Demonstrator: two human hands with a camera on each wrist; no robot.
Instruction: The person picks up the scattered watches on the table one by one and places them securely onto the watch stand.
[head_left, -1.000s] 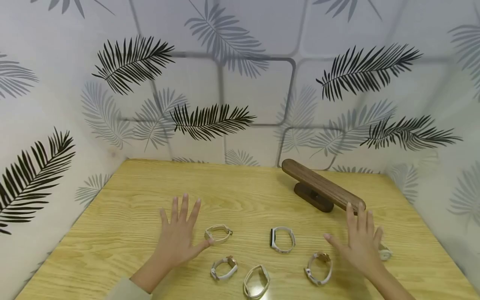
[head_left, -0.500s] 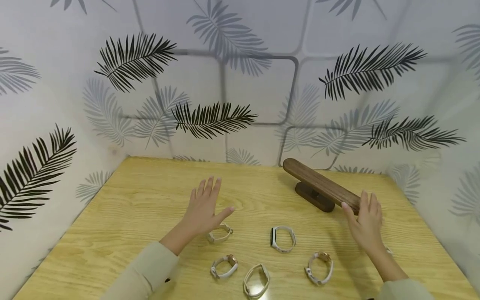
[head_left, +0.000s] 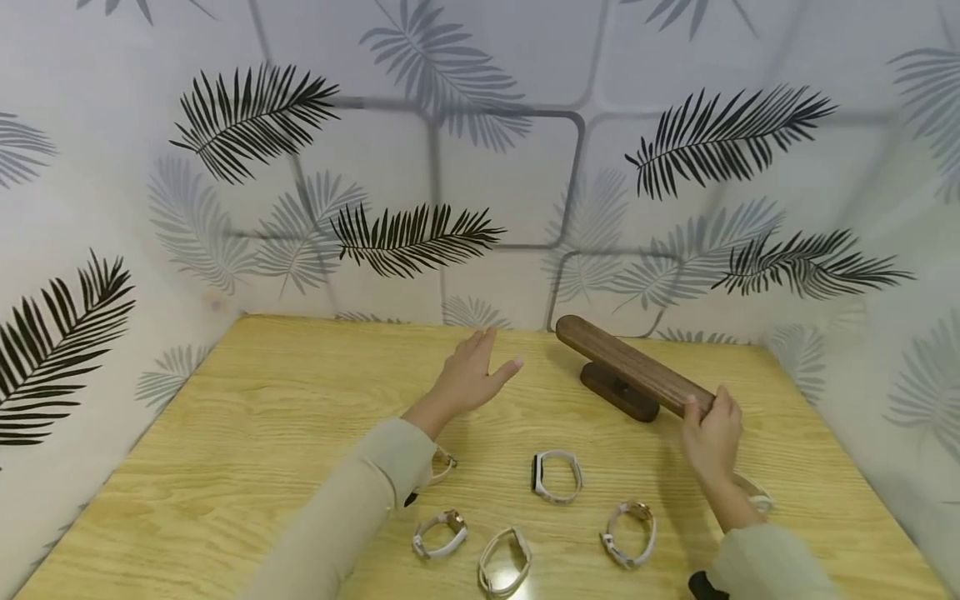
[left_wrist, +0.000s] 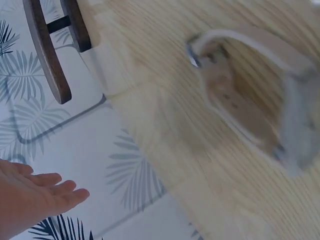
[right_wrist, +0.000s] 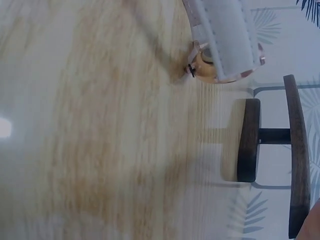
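Observation:
A dark wooden T-shaped stand (head_left: 637,367) rises at the back right of the table, its long bar set on a short base. My right hand (head_left: 712,437) holds the near right end of that bar, thumb in front and fingers behind. In the right wrist view, a bit of the hand (right_wrist: 312,222) meets the bar's end. With fingers straight and thumb spread, my left hand (head_left: 467,375) hovers over the table left of the stand, touching nothing. Under its sleeve a beige-strapped watch (head_left: 444,465) is partly hidden; the left wrist view has a watch (left_wrist: 240,107) close and blurred.
Several other watches stand looped on their sides on the wood-grain table (head_left: 262,400): a white band with black screen (head_left: 557,477), white ones (head_left: 440,535) in front, a beige one (head_left: 504,562), and one beside my right wrist (head_left: 756,492). Leaf-patterned walls enclose the table.
My left hand has swept right and farther back, its sleeve now over the beige watch. My right hand has moved from open near the bar to holding its end.

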